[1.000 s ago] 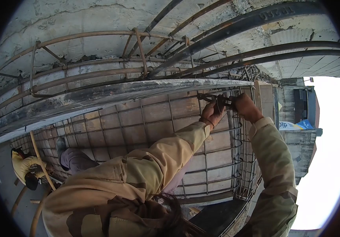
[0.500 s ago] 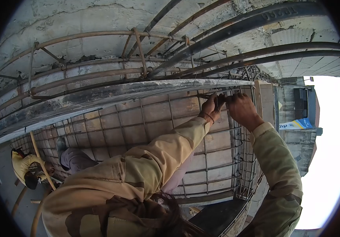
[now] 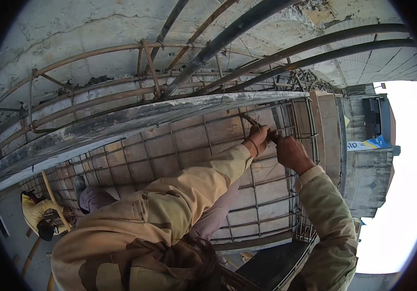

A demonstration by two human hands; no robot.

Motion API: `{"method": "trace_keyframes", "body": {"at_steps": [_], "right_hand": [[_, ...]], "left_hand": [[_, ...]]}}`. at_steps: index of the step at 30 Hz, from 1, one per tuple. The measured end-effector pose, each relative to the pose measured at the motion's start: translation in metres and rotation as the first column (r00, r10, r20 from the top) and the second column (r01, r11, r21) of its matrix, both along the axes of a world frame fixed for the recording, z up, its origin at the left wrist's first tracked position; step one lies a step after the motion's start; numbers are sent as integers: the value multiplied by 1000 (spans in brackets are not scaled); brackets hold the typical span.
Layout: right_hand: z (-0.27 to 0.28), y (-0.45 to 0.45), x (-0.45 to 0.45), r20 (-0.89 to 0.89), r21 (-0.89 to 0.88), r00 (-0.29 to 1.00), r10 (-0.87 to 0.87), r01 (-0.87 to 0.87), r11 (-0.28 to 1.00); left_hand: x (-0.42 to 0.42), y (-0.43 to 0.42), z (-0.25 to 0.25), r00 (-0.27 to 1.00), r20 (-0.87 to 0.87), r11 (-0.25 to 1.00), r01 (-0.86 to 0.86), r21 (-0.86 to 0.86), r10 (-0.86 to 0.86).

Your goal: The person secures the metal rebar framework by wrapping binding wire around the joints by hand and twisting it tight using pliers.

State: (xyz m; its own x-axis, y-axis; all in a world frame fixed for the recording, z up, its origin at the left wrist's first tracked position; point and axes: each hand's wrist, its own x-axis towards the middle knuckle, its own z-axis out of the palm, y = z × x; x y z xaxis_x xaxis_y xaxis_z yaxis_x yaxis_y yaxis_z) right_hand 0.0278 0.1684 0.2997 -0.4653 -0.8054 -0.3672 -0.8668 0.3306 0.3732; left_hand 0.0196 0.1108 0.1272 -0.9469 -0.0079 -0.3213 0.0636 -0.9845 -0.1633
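My left hand (image 3: pixel 257 139) is closed around a dark metal tool (image 3: pixel 248 119), whose end sticks out beyond the fingers. Just to its right, my right hand (image 3: pixel 293 153) has its fingers closed near a small dark piece between the two hands; what it grips is too small to tell. Behind both hands lies a grid of steel bars (image 3: pixel 254 194) over brownish panels. Thin wire shows close to the fingers.
A long board edge (image 3: pixel 169 109) runs above the hands, with thick bars (image 3: pixel 247 29) and a rebar cage (image 3: pixel 87 97) beyond it. A person in yellow (image 3: pixel 41 211) bends at the lower left. A dark panel (image 3: pixel 271 262) lies at the bottom.
The view has shifted, and the bars at the top appear further left. Both hands are now slightly lower, clear of the board edge. My right hand has turned and less of the tool shows.
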Motion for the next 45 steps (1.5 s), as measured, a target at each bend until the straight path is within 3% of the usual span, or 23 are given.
{"method": "trace_keyframes", "body": {"at_steps": [1, 2, 3, 4, 5, 7, 9, 13, 16, 17, 19, 20, 22, 25, 28, 30, 34, 36, 37, 39, 40, 42, 45], "right_hand": [[-5, 2, 1, 277, 1, 850, -448, 466, 885], [-10, 6, 0, 501, 132, 446, -741, 807, 576], [-21, 27, -9, 500, 128, 450, -740, 807, 577], [-37, 66, -20, 880, 347, -218, -422, 901, 258], [-44, 95, -21, 694, 672, -676, 247, 732, 114], [-55, 103, 50, 809, 526, -519, 277, 849, 52], [-63, 93, 120, 907, 371, -304, 292, 904, -211], [-79, 108, 202, 865, 417, -248, 437, 840, -347], [-106, 149, 223, 905, 360, -285, 317, 909, -210], [-89, 148, 226, 949, 270, -222, 222, 939, -213], [-88, 166, 224, 988, -122, 111, -104, 987, -101], [-102, 170, 227, 990, -129, 119, -79, 982, -137], [-137, 173, 227, 836, -549, 545, -63, 825, -138], [-136, 126, 263, 846, -216, 375, 379, 891, -400], [-134, 112, 286, 791, -317, 405, 459, 913, -259], [-127, 109, 294, 844, -148, 180, 506, 984, -103], [-143, 119, 286, 799, -182, 211, 563, 977, -108], [-165, 125, 284, 899, -52, 193, 393, 938, -342], [-178, 130, 288, 893, -53, 203, 402, 934, -354], [-199, 138, 298, 864, -388, 481, -147, 451, -804], [-187, 133, 301, 865, -381, 481, -145, 441, -813], [-137, 110, 309, 442, -842, 712, -546, 121, -525], [-128, 51, 295, 573, -732, 759, -308, 306, -608]], "left_hand": [[5, 0, -1, 997, -34, 997, 66, -41, -67], [11, 1, -4, 992, -52, 990, 105, -98, -111], [16, 3, -5, 992, -56, 990, 103, -99, -109], [23, 2, -1, 987, -78, 989, 137, -51, -140], [30, 2, 4, 980, -102, 985, 171, -6, -171], [41, 2, 5, 971, -121, 976, 214, 50, -207], [54, 16, -15, 889, -309, 941, 314, -127, -339], [115, 4, 0, 795, -357, 816, 277, -507, -491], [139, -7, 19, 739, -348, 678, 198, -708, -578], [146, -13, 27, 701, -329, 638, 232, -734, -633], [154, -25, 45, 651, -340, 622, 265, -737, -679], [157, -23, 53, 624, -326, 591, 276, -758, -710], [163, -20, 65, 663, -562, 832, 548, -86, -495], [159, -8, 81, 752, -579, 928, 373, -21, -315], [140, -9, 78, 774, -553, 945, 314, -87, -308], [132, -19, 74, 795, -497, 937, 276, -215, -349], [132, -27, 90, 797, -441, 868, 197, -457, -413], [135, -27, 100, 810, -422, 813, 111, -572, -407], [137, -26, 104, 828, -409, 750, 21, -662, -384], [144, -26, 113, 841, -406, 643, -94, -760, -357], [149, -24, 116, 856, -411, 523, -205, -827, -315], [162, -13, 119, 861, -423, 509, -239, -827, -282], [180, 10, 117, 852, -465, 559, -269, -784, -242]]}}
